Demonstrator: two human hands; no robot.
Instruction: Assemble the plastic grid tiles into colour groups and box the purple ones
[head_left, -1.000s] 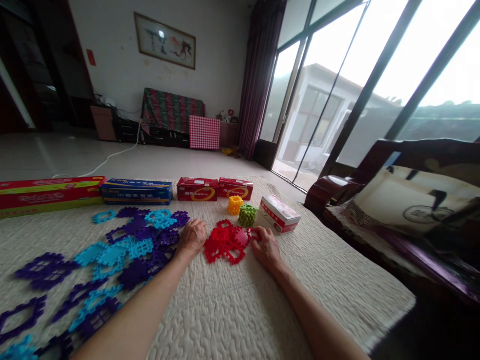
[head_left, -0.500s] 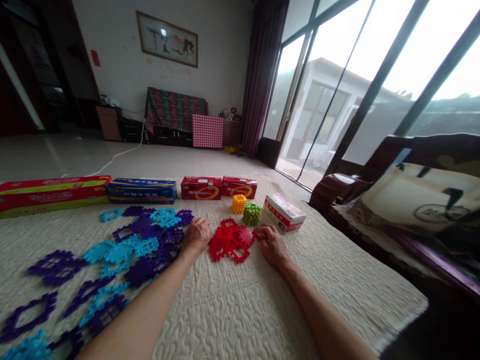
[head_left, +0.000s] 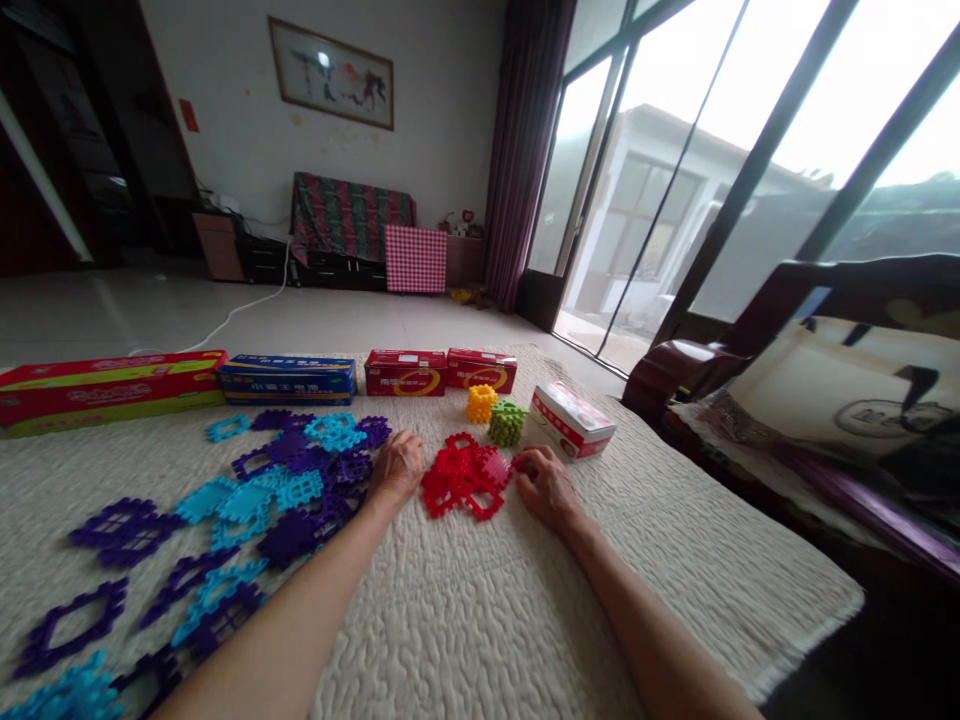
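A loose pile of red plastic interlocking building pieces point(head_left: 465, 478) lies on the quilt between my two hands. My left hand point(head_left: 400, 467) rests to the left of the pile, its fingers loosely bent on the cloth and nothing seen in them. At the pile's right edge, my right hand point(head_left: 546, 485) has its fingertips closed on a red piece, of which only a sliver shows. Behind the pile stand a yellow cube point(head_left: 481, 403) and a green cube point(head_left: 507, 424) of similar pieces. Many purple pieces point(head_left: 289, 538) and light-blue pieces point(head_left: 250, 497) spread beside my left forearm.
A white and red box point(head_left: 574, 420) stands beyond my right hand. Along the back of the cream quilt point(head_left: 420, 620) are two dark-red boxes point(head_left: 405, 374), a blue box point(head_left: 289, 381) and a long red-green box point(head_left: 112, 390). A wooden seat point(head_left: 675, 362) is at the right.
The red piece at my right fingertips is now mostly hidden against the pile. My left hand has barely moved. The whole view has shifted slightly.
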